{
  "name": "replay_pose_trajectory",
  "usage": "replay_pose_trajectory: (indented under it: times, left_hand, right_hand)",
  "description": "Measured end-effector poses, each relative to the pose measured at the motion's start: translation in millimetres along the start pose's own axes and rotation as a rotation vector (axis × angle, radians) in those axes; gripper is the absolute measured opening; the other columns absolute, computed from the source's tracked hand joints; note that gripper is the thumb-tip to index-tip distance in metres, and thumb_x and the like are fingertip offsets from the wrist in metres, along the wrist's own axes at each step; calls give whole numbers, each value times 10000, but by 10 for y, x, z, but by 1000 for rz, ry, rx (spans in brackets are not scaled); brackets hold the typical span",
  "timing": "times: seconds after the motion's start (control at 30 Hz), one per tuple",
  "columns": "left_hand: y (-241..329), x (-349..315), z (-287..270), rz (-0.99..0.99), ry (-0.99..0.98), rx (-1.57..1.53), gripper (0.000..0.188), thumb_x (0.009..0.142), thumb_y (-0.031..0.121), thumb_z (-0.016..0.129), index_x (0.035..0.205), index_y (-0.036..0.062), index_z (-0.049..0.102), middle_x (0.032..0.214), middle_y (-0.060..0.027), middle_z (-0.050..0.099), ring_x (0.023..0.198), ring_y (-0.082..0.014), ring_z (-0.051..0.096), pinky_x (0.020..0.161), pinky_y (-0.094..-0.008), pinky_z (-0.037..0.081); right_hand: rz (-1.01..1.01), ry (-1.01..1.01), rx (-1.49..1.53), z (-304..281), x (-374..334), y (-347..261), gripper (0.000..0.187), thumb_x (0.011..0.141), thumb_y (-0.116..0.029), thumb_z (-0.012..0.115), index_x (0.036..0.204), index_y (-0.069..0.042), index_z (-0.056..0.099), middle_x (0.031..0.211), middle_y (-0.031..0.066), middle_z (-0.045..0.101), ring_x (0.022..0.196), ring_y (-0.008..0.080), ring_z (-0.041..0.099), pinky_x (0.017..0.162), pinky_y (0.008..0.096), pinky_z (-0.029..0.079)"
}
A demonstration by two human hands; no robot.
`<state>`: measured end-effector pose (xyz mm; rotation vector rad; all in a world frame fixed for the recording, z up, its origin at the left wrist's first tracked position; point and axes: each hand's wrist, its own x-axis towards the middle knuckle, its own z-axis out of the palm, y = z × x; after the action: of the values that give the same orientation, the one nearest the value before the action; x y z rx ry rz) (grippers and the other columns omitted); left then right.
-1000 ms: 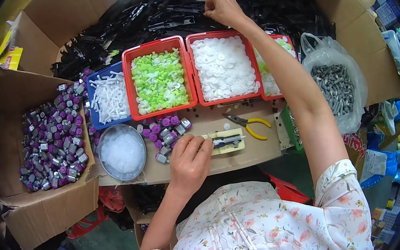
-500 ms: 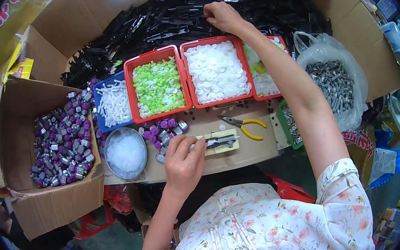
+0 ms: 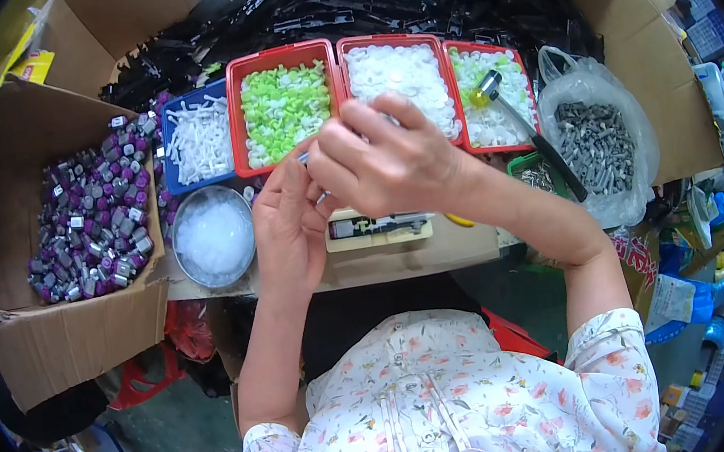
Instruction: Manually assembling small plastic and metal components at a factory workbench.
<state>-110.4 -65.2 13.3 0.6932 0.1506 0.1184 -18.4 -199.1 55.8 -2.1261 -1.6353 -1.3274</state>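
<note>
My left hand and my right hand meet above the near edge of the work surface, fingers closed and pinched together. Between their fingertips shows a sliver of a small object, mostly hidden, whose kind I cannot make out. Just below the hands lies a cream fixture block with a dark, narrow part in it. Past the fixture's right end peeks a yellow plier handle. Behind the hands stand red trays of green-and-white plastic pieces and white discs.
A hammer rests across the right red tray and a green basket. Metal parts fill a plastic bag. At left are a carton of purple-and-grey pieces, a blue tray and a round bowl. Black strips pile up behind.
My right hand has come back from the black strips to meet my left. The left hand has risen off the fixture and moved left. The hammer is now uncovered.
</note>
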Motion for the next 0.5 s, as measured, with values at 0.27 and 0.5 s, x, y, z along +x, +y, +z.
replay_pose_trajectory:
  times: [0.27, 0.5]
  left_hand:
    - [-62, -138, -157, 27, -101, 294, 334, 1004, 167, 576, 1226, -78, 620, 1067, -126, 699, 894, -163, 675, 757, -253, 530]
    - [-86, -265, -112, -14, -179, 568, 313, 934, 11, 631, 1235, -74, 626, 1097, -123, 678, 944, -136, 666, 850, -260, 538]
  right_hand:
    - [351, -273, 737, -310, -286, 75, 218, 769, -94, 762, 949, -45, 651, 906, 72, 610, 835, 231, 638, 752, 336, 472]
    - [694, -589, 1122, -585, -589, 161, 317, 849, -160, 743, 1093, 23, 658, 994, 140, 648, 911, 268, 645, 799, 366, 502]
